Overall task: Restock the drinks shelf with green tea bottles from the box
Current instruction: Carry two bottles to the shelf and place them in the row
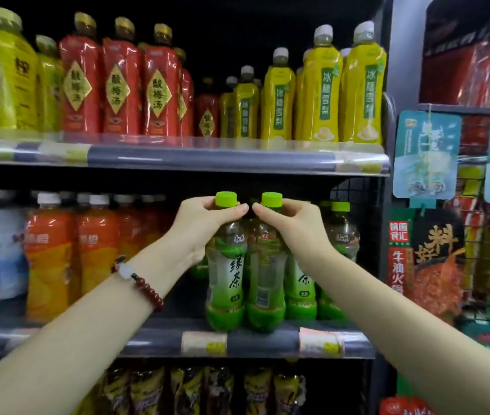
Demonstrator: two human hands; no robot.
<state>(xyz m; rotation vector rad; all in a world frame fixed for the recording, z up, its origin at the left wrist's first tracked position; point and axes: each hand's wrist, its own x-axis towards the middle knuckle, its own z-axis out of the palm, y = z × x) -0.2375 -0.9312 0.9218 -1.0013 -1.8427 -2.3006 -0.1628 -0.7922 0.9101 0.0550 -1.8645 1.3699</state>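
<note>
On the dark middle store shelf (160, 339), the left hand (198, 226) and right hand (291, 226) each pinched a green-capped plastic green tea bottle (225, 274) upright at the edge, best slid back squarely.

We count two hands (204, 226) in view, each on one green tea bottle (226, 265). Green tea bottles on the middle shelf (154, 339): two near the front edge, at least two more behind to the right; further ones hidden. Orange drink bottles (47, 259), left: two clear at front, rows behind uncountable. Top shelf: three red bottles (121, 85) in front, four yellow bottles (318, 94) in front at right. One bead bracelet (145, 284).
</note>
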